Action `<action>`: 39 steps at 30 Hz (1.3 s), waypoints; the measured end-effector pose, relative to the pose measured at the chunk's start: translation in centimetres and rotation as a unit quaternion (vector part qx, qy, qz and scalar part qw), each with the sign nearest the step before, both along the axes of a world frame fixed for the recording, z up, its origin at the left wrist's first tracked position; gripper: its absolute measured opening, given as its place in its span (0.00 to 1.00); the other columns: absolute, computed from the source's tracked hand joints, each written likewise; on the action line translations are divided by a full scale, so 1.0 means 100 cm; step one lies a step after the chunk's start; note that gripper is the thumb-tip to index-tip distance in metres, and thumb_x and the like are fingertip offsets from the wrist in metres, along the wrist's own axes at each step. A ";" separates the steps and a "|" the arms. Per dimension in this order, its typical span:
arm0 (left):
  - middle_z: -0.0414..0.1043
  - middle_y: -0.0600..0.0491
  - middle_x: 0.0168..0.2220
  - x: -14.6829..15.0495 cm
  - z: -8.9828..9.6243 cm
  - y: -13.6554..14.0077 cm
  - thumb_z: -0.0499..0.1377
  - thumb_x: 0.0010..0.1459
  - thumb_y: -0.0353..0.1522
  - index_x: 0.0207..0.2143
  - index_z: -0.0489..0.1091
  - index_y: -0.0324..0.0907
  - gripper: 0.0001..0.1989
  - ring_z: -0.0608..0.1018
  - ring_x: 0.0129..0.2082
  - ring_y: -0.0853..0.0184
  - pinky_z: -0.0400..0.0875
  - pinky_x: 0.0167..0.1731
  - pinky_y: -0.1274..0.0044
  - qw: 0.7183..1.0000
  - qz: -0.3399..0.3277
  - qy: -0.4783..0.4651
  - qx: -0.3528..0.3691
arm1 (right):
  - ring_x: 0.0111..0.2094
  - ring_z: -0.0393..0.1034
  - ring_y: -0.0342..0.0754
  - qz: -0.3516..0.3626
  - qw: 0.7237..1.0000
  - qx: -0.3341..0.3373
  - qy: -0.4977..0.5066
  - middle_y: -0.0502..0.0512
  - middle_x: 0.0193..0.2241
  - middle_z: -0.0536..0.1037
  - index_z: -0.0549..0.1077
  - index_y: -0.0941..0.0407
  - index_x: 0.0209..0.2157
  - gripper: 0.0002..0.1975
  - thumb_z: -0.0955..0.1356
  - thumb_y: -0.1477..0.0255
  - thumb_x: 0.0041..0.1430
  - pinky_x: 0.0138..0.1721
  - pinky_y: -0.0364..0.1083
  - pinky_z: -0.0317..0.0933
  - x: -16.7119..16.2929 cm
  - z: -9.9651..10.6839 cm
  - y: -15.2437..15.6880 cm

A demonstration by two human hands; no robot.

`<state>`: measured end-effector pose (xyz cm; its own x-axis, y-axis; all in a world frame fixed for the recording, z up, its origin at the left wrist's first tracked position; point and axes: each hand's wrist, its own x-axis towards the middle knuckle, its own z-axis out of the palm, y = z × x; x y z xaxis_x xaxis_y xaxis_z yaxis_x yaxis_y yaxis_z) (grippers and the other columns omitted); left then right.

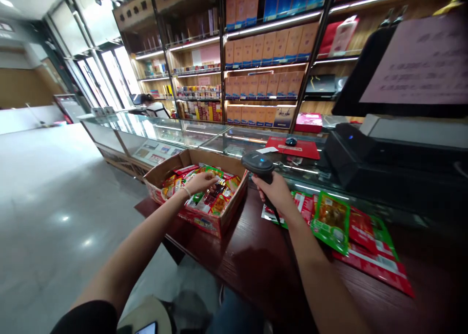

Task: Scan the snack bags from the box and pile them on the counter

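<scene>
My right hand [272, 190] is wrapped around the handle of a black barcode scanner [258, 162], whose small blue light is lit. Its cable hangs down over the counter. My left hand [201, 183] reaches over an open cardboard box [204, 224] filled with colourful snack packets. Its bent fingers are closed at the top edge of a shiny dark red snack packet [215, 193] within the pile; the fingertips are partly hidden. Right of my right forearm, several red and green snack packets [331, 219] lie overlapping on the dark wooden counter [252, 261].
A black point-of-sale machine [395, 153] with a pink paper sheet on its screen stands at right. Behind the box run glass display counters [171, 131]. A mouse [291, 142] rests on a red mat [310, 150]. Stocked shelves line the back wall. A phone [148, 328] lies on a stool below.
</scene>
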<state>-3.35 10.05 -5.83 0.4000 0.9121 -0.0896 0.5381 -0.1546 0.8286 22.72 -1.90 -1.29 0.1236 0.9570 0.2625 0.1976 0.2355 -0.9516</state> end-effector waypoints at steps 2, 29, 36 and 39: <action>0.76 0.51 0.24 0.003 0.000 -0.005 0.62 0.48 0.48 0.27 0.72 0.41 0.19 0.77 0.21 0.66 0.66 0.19 0.80 0.997 -0.039 0.059 -0.019 | 0.12 0.59 0.41 0.011 1.000 -0.007 -0.002 0.44 0.14 0.66 0.67 0.54 0.33 0.15 0.70 0.57 0.52 0.12 0.41 0.55 0.000 -0.006 0.004; 0.71 0.54 0.36 -0.012 0.014 0.004 0.57 0.55 0.42 0.38 0.63 0.41 0.14 0.75 0.33 0.71 0.73 0.32 0.79 0.932 0.141 -0.300 0.149 | 0.22 0.71 0.54 -0.105 0.979 0.082 -0.152 0.51 0.16 0.72 0.73 0.54 0.32 0.13 0.70 0.59 0.50 0.24 0.47 0.60 0.007 0.003 -0.012; 0.69 0.57 0.28 -0.013 0.018 0.003 0.57 0.54 0.43 0.36 0.62 0.41 0.15 0.73 0.26 0.70 0.69 0.25 0.80 0.928 0.170 -0.288 0.165 | 0.38 0.75 0.57 -0.069 0.977 0.089 -0.181 0.59 0.35 0.80 0.71 0.55 0.44 0.19 0.69 0.61 0.52 0.34 0.49 0.65 0.001 0.002 -0.014; 0.70 0.56 0.29 -0.013 0.018 0.004 0.57 0.54 0.42 0.36 0.63 0.41 0.15 0.73 0.27 0.70 0.68 0.26 0.79 0.926 0.172 -0.287 0.174 | 0.43 0.75 0.57 -0.035 0.975 0.092 -0.200 0.57 0.40 0.80 0.67 0.52 0.51 0.25 0.70 0.63 0.52 0.37 0.48 0.66 -0.003 0.002 -0.015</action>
